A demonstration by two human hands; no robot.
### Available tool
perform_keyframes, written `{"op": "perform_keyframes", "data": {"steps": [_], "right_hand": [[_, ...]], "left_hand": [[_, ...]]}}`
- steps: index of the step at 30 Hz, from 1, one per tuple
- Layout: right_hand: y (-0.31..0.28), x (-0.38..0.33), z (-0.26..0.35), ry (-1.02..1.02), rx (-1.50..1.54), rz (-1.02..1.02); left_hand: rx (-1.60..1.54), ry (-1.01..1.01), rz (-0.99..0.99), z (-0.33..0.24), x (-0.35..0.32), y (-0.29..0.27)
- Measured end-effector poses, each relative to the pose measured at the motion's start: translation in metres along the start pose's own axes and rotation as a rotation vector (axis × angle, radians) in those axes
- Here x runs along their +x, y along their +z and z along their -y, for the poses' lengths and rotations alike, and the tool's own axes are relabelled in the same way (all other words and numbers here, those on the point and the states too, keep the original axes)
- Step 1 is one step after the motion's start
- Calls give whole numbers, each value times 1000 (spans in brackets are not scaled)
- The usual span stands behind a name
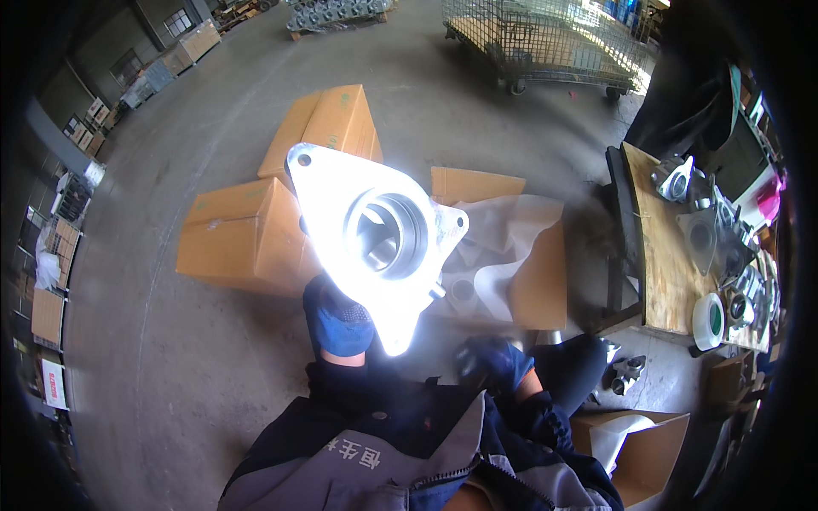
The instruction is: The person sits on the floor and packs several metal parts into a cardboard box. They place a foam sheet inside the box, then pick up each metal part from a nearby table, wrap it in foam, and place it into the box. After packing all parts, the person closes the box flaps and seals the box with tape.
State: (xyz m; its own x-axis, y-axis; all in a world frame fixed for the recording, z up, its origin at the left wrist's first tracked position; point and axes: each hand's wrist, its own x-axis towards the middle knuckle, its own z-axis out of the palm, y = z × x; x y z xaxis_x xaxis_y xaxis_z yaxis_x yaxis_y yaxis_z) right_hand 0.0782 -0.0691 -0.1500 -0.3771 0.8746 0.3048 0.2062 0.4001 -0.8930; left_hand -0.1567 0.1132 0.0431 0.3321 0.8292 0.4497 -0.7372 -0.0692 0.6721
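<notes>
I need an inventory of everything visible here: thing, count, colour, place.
Flanged part: 1, silver, left hand
Closed cartons: 2, brown, floor, centre-left
Open cartons: 2, brown, centre, lower right
Wire cage: 1, grey, top right
Workbench: 1, tan, right
Ring: 1, white and green, workbench
Other metal parts: several, silver, workbench, floor
Pallet load: 1, silver, top
Boxes: several, mostly brown, far left
Left hand: 1, blue-gloved, behind flanged part
Right hand: 1, blue-gloved, lower centre

Metal part v. overexp., flat side blown out w/ glare, most detail lost, hazy glow around. Floor dimmer, grey; shadow under wire cage cart. Bright lt. top R. R hand dark, blurry. Fisheye: edges bend, corners black, far bkgd. soft.
</notes>
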Motion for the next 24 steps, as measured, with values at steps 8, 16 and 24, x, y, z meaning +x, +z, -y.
{"op": "perform_keyframes", "data": {"steps": [8,16,24], "right_hand": [[-4,5,3,-69,-122,12],[-9,25,58,490,222,-54],[-9,15,22,434,411,-31]], "left_hand": [[118,-3,68,-2,-12,-10],[306,-56,238,31,31,-20],[434,-704,-250,143,49,-53]]}}
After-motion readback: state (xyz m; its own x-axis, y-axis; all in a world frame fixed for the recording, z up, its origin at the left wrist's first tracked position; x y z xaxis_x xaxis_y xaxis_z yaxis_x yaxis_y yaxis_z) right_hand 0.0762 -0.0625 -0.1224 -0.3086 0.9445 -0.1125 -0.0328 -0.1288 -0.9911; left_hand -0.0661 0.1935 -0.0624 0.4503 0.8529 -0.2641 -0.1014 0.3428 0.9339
